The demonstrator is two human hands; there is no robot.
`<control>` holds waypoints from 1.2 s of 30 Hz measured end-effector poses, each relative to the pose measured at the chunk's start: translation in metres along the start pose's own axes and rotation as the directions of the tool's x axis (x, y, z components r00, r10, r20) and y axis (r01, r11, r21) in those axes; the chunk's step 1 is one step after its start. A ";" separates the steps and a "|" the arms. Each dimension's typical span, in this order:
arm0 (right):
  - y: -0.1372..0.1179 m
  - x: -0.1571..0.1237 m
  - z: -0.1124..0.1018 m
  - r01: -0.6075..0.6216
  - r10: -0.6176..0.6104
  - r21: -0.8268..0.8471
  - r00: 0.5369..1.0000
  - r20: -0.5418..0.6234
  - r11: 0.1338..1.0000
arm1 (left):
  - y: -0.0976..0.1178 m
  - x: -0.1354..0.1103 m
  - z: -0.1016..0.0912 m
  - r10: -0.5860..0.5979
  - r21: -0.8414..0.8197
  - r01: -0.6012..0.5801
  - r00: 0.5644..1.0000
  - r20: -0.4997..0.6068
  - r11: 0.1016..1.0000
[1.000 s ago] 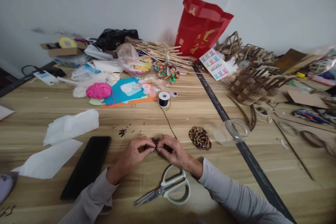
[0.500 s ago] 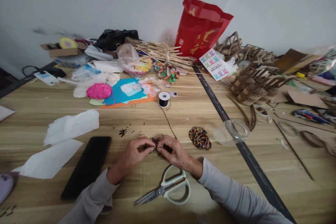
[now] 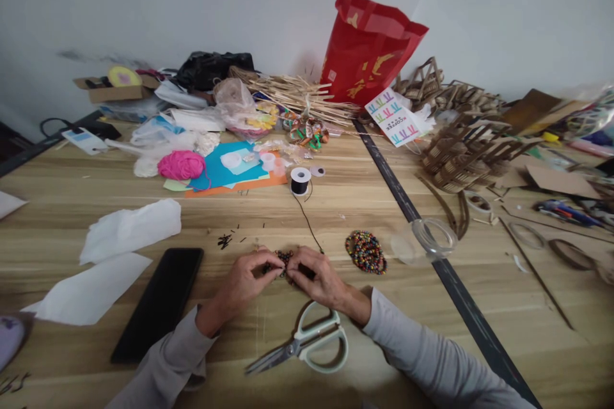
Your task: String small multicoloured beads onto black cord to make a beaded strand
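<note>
On the wooden table point(image 3: 364, 204), left hand point(image 3: 247, 281) and right hand point(image 3: 319, 281) pinch a small dark beaded piece point(image 3: 284, 260) between them, just beyond the pale-handled scissors point(image 3: 307, 342).

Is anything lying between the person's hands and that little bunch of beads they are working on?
Nothing visible does. The left hand and right hand both pinch the beaded piece directly. The scissors lie nearer the person, and the bead pile sits off to the right.

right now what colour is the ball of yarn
Bright pink yarn, clearest in the head view.
</note>
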State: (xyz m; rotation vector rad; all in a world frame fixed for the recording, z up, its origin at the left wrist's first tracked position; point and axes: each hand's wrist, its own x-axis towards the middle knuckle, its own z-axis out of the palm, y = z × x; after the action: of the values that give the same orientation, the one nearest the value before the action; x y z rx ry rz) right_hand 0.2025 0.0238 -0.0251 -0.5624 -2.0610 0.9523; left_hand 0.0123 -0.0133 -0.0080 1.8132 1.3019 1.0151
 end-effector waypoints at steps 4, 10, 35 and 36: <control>0.000 0.000 0.000 0.001 -0.001 -0.005 1.000 0.004 1.000 | 0.001 0.000 0.000 -0.007 0.004 0.007 1.000 0.012 1.000; -0.001 0.001 0.000 -0.001 0.002 -0.017 1.000 0.011 1.000 | 0.000 0.000 0.002 0.003 0.009 -0.003 1.000 0.007 1.000; 0.001 0.000 0.001 0.018 -0.018 -0.004 1.000 -0.001 1.000 | 0.005 0.001 0.001 0.013 0.012 -0.013 1.000 0.017 1.000; 0.001 0.000 0.001 0.016 -0.016 -0.007 1.000 0.000 1.000 | 0.004 0.001 0.001 0.011 0.011 -0.011 1.000 0.013 1.000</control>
State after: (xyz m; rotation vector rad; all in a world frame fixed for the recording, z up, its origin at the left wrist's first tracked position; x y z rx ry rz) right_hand 0.2015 0.0241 -0.0264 -0.5492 -2.0662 0.9364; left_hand 0.0151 -0.0138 -0.0052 1.8342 1.2931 1.0028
